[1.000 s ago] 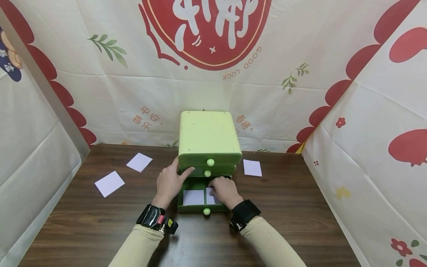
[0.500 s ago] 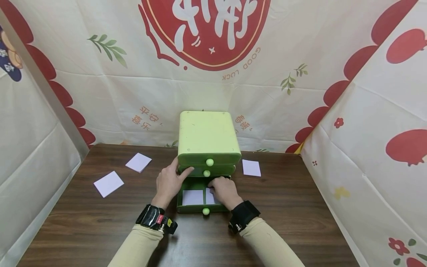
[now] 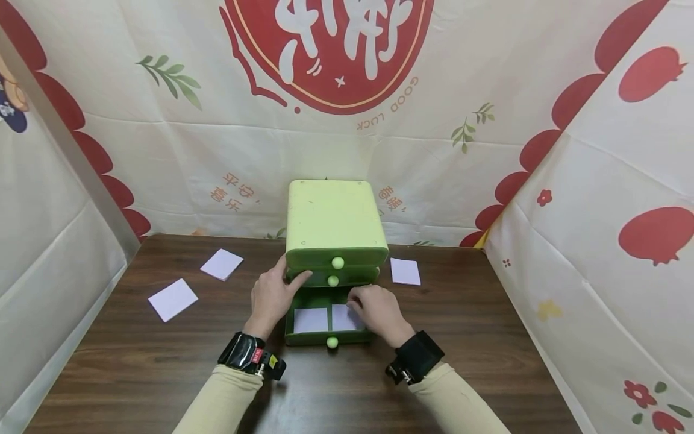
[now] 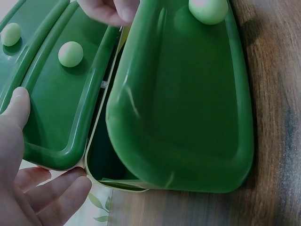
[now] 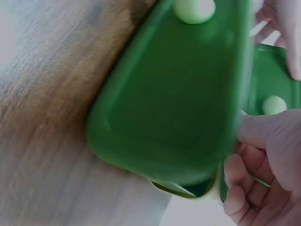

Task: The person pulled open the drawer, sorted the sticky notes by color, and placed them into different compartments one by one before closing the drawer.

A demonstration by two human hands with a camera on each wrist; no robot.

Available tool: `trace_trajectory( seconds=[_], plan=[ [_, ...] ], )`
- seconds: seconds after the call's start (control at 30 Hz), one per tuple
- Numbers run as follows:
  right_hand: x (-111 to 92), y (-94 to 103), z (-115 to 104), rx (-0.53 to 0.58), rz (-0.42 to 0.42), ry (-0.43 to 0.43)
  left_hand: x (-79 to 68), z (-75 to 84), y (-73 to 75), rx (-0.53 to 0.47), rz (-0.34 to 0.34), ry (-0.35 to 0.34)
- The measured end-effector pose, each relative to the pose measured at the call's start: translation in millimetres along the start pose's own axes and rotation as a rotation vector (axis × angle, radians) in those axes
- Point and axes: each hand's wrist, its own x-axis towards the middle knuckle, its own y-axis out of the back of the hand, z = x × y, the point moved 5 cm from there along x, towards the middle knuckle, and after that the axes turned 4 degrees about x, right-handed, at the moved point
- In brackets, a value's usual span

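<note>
A small light-green cabinet (image 3: 335, 214) with dark-green drawer fronts stands at the back of the table, its bottom drawer (image 3: 328, 339) pulled out. White cards lie in that drawer's two compartments: a left card (image 3: 311, 320) and a right card (image 3: 346, 319). My left hand (image 3: 269, 296) grips the cabinet's left side; its thumb (image 4: 19, 108) presses the middle drawer front (image 4: 66, 94) and the fingers lie along the side. Over the open drawer's right edge is my right hand (image 3: 382, 310), fingers loosely curled, with nothing seen in them; it covers part of the right card.
Two white cards, the nearer card (image 3: 173, 299) and the farther card (image 3: 221, 264), lie on the brown wooden table (image 3: 135, 361) left of the cabinet. Another card (image 3: 405, 272) lies to its right. Printed cloth (image 3: 434, 181) hangs behind and at both sides.
My right hand has shifted right, away from the drawer's middle, uncovering more of the right card. The left hand keeps its hold on the cabinet. The head view has turned slightly.
</note>
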Motion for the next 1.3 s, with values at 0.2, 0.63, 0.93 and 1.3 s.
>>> trace_trajectory(
  seconds=[0.2, 0.63, 0.93, 1.3],
  plan=[
    [-11.0, 22.3, 9.2, 0.02, 0.019, -0.043, 0.6, -0.5, 0.2, 0.009, -0.005, -0.004],
    [-20.2, 27.8, 50.5, -0.01, -0.005, -0.151, 1.1, -1.1, -1.5, 0.026, -0.013, 0.004],
    [-22.5, 12.2, 85.3, -0.099, -0.001, -0.205, 0.8, -0.8, -2.1, 0.023, -0.01, -0.006],
    [-14.7, -3.8, 107.4, -0.08, -0.025, -0.18, 0.3, -0.7, -1.4, 0.005, -0.003, -0.005]
  ],
)
